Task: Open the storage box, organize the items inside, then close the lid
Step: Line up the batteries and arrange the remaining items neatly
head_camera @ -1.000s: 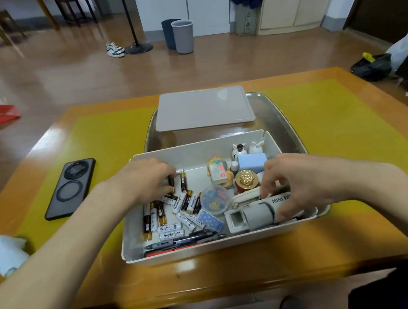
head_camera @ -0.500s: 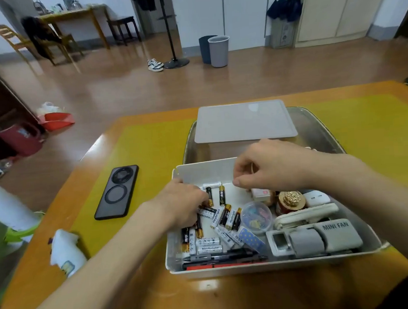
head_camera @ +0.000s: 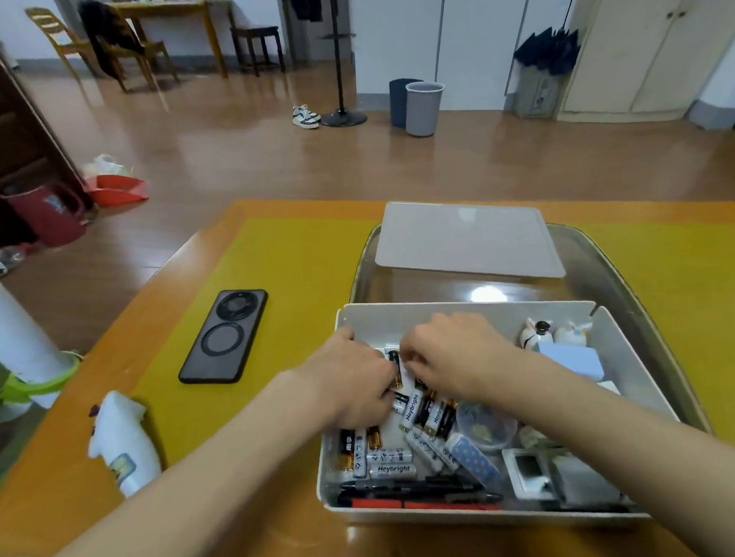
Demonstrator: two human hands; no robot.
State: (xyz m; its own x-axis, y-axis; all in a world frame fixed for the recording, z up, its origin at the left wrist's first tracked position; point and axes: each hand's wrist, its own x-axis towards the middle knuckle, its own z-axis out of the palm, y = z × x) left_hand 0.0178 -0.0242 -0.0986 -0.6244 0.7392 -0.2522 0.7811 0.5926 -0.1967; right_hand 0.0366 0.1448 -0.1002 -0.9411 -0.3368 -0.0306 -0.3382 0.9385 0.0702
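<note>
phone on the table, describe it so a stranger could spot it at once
Find the yellow mat on the table. Left of the white box lies the phone, flat, outside the box. It alone is black, with two rings on its back.

the right hand (head_camera: 457, 356) is now reaching across into the far left part of the storage box (head_camera: 464, 312), down among the batteries (head_camera: 422, 410), after lying on the mini fan (head_camera: 576, 477) at the near right a second ago and hovering over the far middle of the box half a second ago. it is now sitting just beside the left hand (head_camera: 355, 380), the two nearly touching over one black and gold battery (head_camera: 395, 367), with fingers curled down; whether either is gripping it is hidden. the right forearm is now crossing over the round clear container (head_camera: 486, 424) and covering the gold-lidded jar. the left hand is lying a little further toward the far wall than before
</note>
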